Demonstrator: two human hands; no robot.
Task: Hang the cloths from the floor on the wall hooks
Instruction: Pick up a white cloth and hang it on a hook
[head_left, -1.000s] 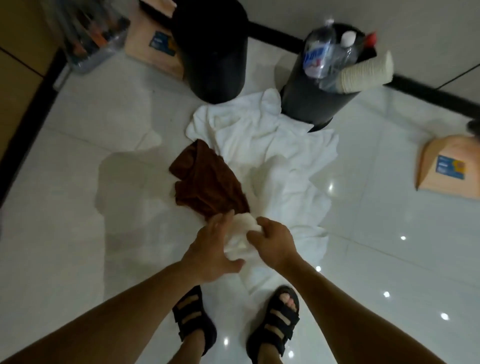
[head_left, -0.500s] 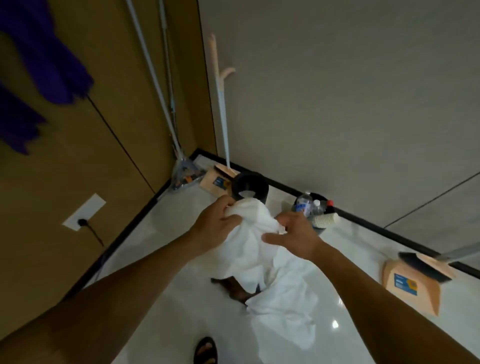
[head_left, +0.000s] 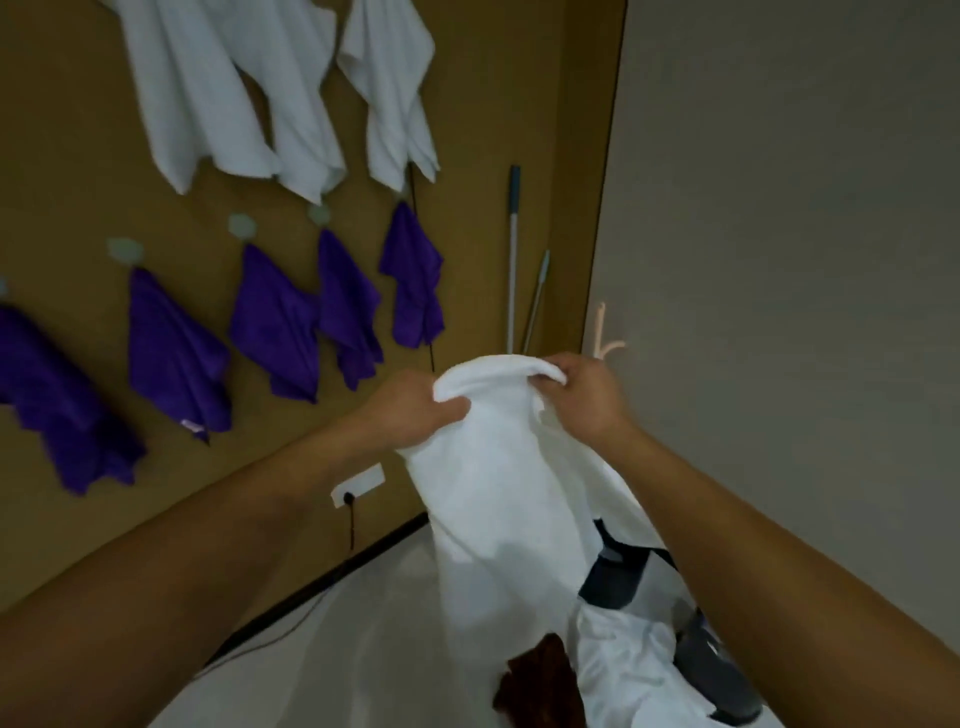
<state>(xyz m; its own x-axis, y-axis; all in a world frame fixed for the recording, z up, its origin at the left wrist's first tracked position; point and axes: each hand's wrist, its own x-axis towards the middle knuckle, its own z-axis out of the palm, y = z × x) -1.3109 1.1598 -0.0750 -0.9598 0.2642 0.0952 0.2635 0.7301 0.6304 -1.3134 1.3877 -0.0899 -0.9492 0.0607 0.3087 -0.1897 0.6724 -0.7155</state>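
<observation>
I hold a white cloth up at chest height by its top edge, my left hand gripping the left end and my right hand the right end. The cloth hangs down between my forearms. Below it on the floor lie a brown cloth and more white cloth. On the brown wall to the left, several purple cloths hang from pale hooks, and white cloths hang in a row above them.
Two mop handles lean in the corner beside a peach-coloured handle. A wall socket with a black cord sits low on the brown wall. Dark bins stand on the floor behind the held cloth.
I have lifted the white cloth off the floor pile and raised it. My view has swung up from the floor to the wall with the hooks.
</observation>
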